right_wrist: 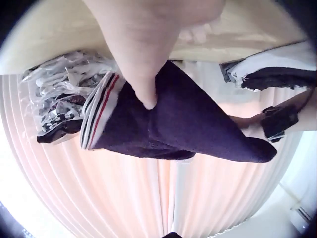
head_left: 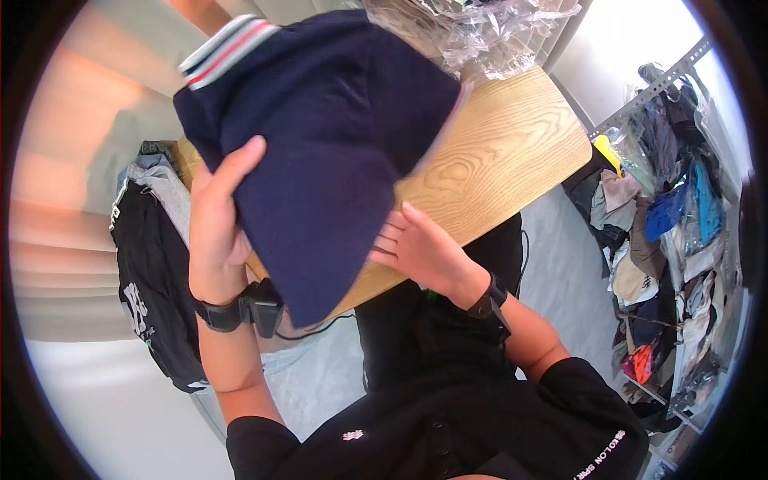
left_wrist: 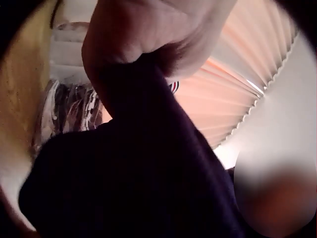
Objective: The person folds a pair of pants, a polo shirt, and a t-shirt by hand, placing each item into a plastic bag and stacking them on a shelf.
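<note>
A navy garment (head_left: 320, 136) with white, red and dark striped trim is held up over the wooden table in the head view. My left hand (head_left: 216, 212) grips its left side, thumb lying across the front and fingers hidden behind the cloth. In the left wrist view the fabric (left_wrist: 129, 168) hangs dark below that hand. Close to the garment's lower right edge is my right hand (head_left: 424, 248), its fingers extended and not curled round the cloth. The right wrist view shows the striped trim (right_wrist: 101, 111) at one end of the folded garment, with the right thumb overlapping the fabric.
The table (head_left: 512, 152) has a wood-grain top. Clear plastic bags (head_left: 496, 40) lie at its far end. Black and grey clothes (head_left: 156, 272) hang at the left by the pleated curtain (head_left: 80, 160). On the right, a metal rack holds many bagged clothes (head_left: 664, 216).
</note>
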Demonstrator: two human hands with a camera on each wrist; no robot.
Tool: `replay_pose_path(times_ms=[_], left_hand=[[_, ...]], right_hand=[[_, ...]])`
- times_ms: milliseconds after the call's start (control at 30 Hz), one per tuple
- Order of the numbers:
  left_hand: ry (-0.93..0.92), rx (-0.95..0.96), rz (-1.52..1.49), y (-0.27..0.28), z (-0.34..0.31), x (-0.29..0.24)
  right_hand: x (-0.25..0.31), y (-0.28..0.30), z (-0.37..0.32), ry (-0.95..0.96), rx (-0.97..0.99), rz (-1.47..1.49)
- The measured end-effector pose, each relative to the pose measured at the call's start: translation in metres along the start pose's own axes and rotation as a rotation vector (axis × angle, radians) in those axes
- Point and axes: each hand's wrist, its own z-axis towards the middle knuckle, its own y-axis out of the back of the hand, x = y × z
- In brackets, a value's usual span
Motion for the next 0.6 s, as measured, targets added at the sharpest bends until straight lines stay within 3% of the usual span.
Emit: replay_pose_path(times_ms=[67,133,167,233,267,333,400,467,600], left_hand=[[0.111,0.009,-0.133,0.016,0.0,0.005],[0.261,-0.073,-0.222,0.032,0.003,0.025],[0.314,-0.094,-0.174,0.04,0.003,0.035],[0.357,-0.12,-0.137,0.058,0.009,0.063],[0.399,-0.139,-0.1,0.066,0.01,0.076],[0.408,-0.181,-0.057,0.074,0.009,0.099],[0.419,-0.215,-0.014,0.075,0.006,0.103],[0.456,-0.186,-0.016,0.077,0.003,0.099],[0.432,-0.161,-0.03,0.085,0.004,0.104]], right_hand=[[0.002,-0.002,0.001,0.113,0.021,0.15],[0.007,-0.001,-0.005,0.361,-0.096,-0.355],[0.013,-0.008,-0.007,0.353,-0.096,-0.353],[0.033,-0.025,-0.007,0.278,-0.5,0.084],[0.033,-0.015,-0.006,0.271,-0.501,0.081],[0.031,0.016,-0.003,0.465,-0.397,-0.179],[0.035,0.02,-0.003,0.482,-0.314,-0.068],[0.037,0.016,-0.004,0.459,-0.511,-0.451],[0.038,0.009,0.012,0.579,-0.552,-0.685]])
